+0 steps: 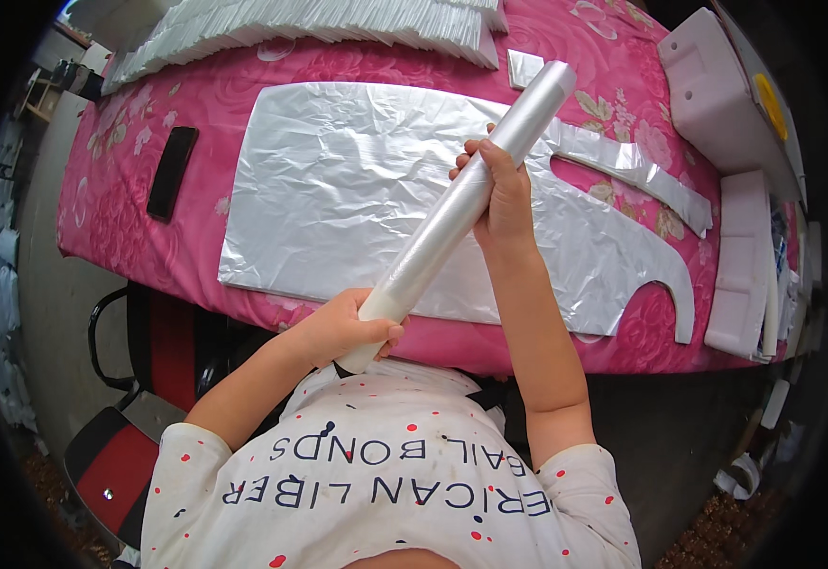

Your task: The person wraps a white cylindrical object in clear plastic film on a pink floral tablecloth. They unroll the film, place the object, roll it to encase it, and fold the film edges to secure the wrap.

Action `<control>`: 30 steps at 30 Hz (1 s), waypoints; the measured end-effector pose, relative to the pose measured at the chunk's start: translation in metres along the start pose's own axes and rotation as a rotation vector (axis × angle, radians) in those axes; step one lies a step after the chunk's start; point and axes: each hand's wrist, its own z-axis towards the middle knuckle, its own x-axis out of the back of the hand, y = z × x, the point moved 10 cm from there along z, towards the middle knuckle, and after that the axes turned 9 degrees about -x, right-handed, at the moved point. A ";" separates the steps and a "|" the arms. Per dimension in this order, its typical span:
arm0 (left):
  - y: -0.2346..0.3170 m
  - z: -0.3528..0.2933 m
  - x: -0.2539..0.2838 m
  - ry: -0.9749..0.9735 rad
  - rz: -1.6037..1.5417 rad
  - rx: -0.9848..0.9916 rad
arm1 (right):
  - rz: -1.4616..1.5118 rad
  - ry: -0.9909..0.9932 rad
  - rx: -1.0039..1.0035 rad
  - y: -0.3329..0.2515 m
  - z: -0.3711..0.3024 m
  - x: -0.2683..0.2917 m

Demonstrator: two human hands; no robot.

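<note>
A long roll of shiny translucent plastic film [452, 209] slants across my front, raised above the table. My left hand [352, 327] is closed round its lower end, close to my shirt. Farther up, my right hand [504, 190] wraps the roll with its fingers curled over the left side. Beneath the roll, a large sheet of silvery thin plastic [338, 180] lies spread out and creased. At its right end it has curved cut-outs and strap-like strips, like a plastic apron. The roll and my right hand cover part of this sheet.
A pink flowered cloth [215, 104] covers the table. At the left lies a black phone [172, 174]. Folded white plastic packets [338, 24] line the far edge, with one small packet [525, 69] apart. White foam boxes [717, 85] stand at right; red-and-black chairs [115, 465] at lower left.
</note>
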 end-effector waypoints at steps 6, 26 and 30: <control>0.005 0.006 0.002 -0.084 0.068 -0.040 | 0.044 0.024 0.053 -0.007 -0.003 0.006; -0.080 -0.049 0.060 0.023 0.219 0.276 | -0.572 0.294 0.056 -0.042 0.011 0.125; -0.083 -0.050 0.060 0.014 0.184 0.297 | -0.661 0.099 -0.226 -0.024 0.019 0.123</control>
